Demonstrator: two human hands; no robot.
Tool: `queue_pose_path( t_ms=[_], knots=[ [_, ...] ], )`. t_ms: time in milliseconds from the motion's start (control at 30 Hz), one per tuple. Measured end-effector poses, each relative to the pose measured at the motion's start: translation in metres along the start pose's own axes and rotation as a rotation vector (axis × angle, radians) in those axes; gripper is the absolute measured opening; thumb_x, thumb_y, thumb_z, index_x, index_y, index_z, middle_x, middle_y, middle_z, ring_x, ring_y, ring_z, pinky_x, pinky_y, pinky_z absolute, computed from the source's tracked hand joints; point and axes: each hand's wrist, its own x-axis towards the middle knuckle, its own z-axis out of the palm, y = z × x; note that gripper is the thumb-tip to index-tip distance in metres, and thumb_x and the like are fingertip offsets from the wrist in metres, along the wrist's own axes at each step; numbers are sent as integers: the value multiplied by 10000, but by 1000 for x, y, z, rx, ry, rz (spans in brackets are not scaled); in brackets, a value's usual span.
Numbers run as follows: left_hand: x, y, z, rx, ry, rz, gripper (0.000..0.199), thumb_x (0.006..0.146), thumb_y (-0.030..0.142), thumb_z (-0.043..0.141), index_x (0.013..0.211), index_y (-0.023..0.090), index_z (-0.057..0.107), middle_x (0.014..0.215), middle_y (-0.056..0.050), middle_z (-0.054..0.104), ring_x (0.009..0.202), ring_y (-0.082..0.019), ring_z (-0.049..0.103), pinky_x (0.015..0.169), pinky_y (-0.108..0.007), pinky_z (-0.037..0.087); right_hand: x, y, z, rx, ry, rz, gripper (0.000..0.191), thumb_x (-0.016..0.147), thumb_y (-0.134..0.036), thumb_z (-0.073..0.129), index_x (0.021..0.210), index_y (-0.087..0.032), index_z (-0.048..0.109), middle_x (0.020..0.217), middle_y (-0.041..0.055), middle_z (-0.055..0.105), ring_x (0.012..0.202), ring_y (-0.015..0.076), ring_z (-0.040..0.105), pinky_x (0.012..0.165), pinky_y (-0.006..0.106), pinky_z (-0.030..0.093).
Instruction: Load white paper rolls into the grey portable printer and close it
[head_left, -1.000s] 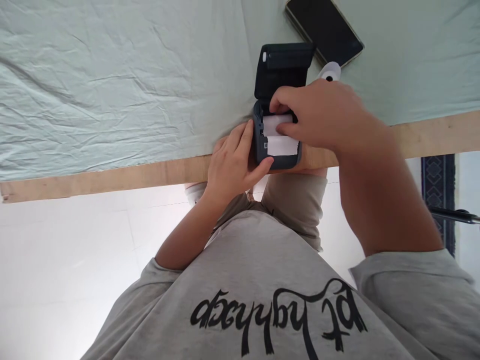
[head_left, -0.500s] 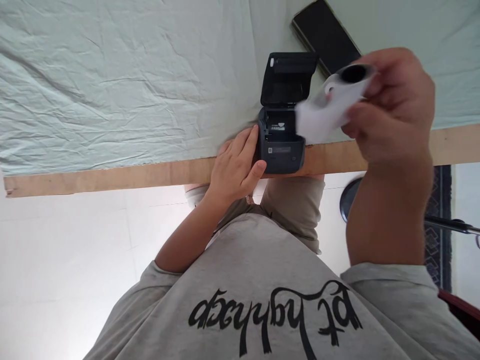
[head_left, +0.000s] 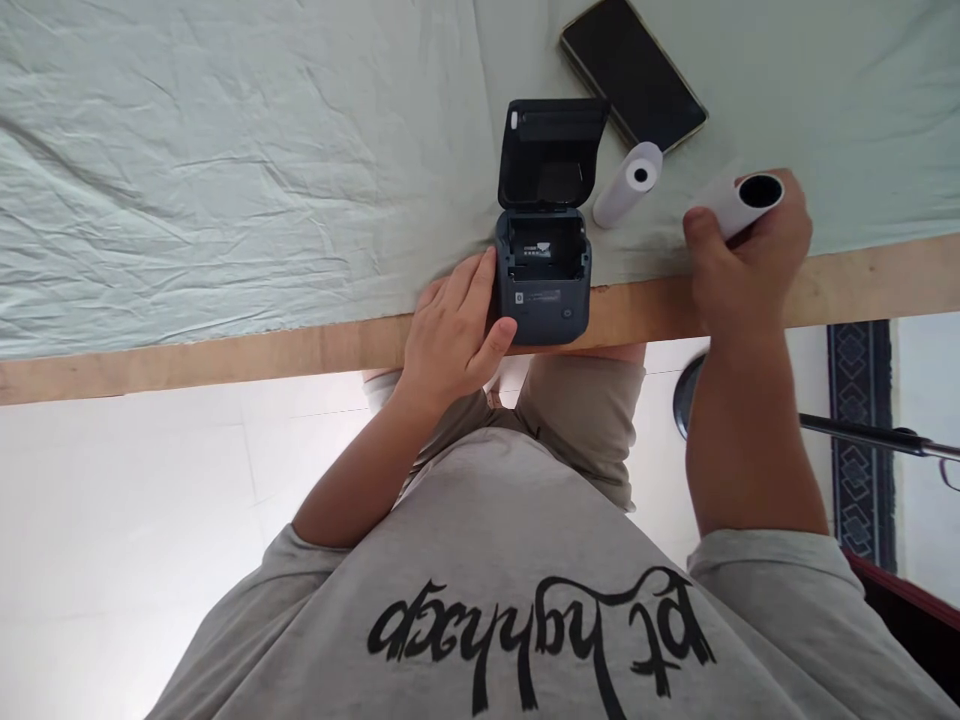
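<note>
A small dark blue-grey printer (head_left: 546, 310) stands at the table's front edge, its black lid (head_left: 552, 155) raised and its paper bay uncovered. Against the printer's left side rests my left hand (head_left: 457, 325), fingers extended and thumb near the front corner. My right hand (head_left: 750, 255) is wrapped round a white paper roll (head_left: 724, 205) with a wide dark core, to the right of the printer. Between the printer and that hand, a thinner white roll (head_left: 626, 187) with a small core is on the cloth.
Behind the thinner roll lies a black phone (head_left: 634, 75). Pale green cloth (head_left: 262, 180) covers the table up to its wooden front edge (head_left: 300, 358). A black stand pole (head_left: 862, 432) is below the table at the right.
My right hand has moved down and away from the printer with the wide-core roll. The thinner roll now shows separately on the cloth. My left hand stays at the printer.
</note>
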Motion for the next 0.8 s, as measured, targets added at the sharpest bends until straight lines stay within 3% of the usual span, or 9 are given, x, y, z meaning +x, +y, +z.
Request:
queue_pose_path(
  t_ms=[67,167,267,367,433,500,600,700,800],
  knots=[
    [0,0,0,4,5,-2,987,1018,751,-10,1597,75,417,1570,-227,545,1423,-345,559,1154,-426,420,4,-8,-1,-28,103,54,256,886,-370,597,1080,-245,486,1195,175,582,1089,273,577,922,436,465],
    [0,0,1,0,6,-7,975,1024,746,6,1600,73,414,1573,-232,541,1422,-352,558,1158,-440,423,2,-22,-1,-63,90,105,390,847,-217,617,1228,-227,533,1248,157,655,1088,258,646,934,406,489],
    [0,0,1,0,1,-10,962,1030,740,20,1600,73,414,1574,-232,541,1428,-351,554,1162,-441,422,-7,-32,-1,-85,93,98,557,867,-224,617,1400,-215,455,1369,178,639,1211,278,639,1060,442,475],
    [0,0,1,5,0,-13,971,1030,741,15,1598,63,415,1578,-229,541,1429,-345,554,1162,-435,421,-17,-47,-1,-108,333,-5,495,841,-243,622,1316,-181,494,1364,221,591,1343,324,549,1152,497,413],
    [0,0,1,7,1,-14,981,1029,744,17,1594,49,418,1575,-236,541,1426,-350,556,1163,-437,419,-22,-64,-1,-98,410,-75,355,850,-246,583,1198,-195,535,1243,192,614,1254,332,573,1070,520,446],
    [0,0,0,7,0,-12,977,1030,741,24,1591,47,422,1571,-242,541,1423,-358,557,1159,-445,420,-22,-84,1,-89,282,-98,310,892,-245,552,1200,-215,540,1261,178,605,1228,314,574,989,480,479],
    [0,0,0,6,-1,-3,953,1036,729,27,1597,65,418,1569,-238,545,1426,-358,554,1153,-449,424,-10,-105,9,-114,44,-48,363,964,-276,528,1319,-199,513,1413,220,523,1296,278,531,1042,420,474],
    [-1,-2,1,6,4,10,971,1041,723,23,1592,28,420,1563,-247,547,1415,-351,563,1148,-428,421,7,-106,17,-140,-69,22,369,985,-288,531,1342,-194,517,1451,213,504,1309,258,516,1108,399,440],
    [-1,-2,2,11,1,17,986,1045,720,26,1586,-5,418,1566,-257,538,1414,-347,562,1152,-414,411,11,-95,23,-132,-131,9,257,1005,-270,492,1246,-238,573,1374,160,568,1239,253,549,1052,399,463]
  ],
)
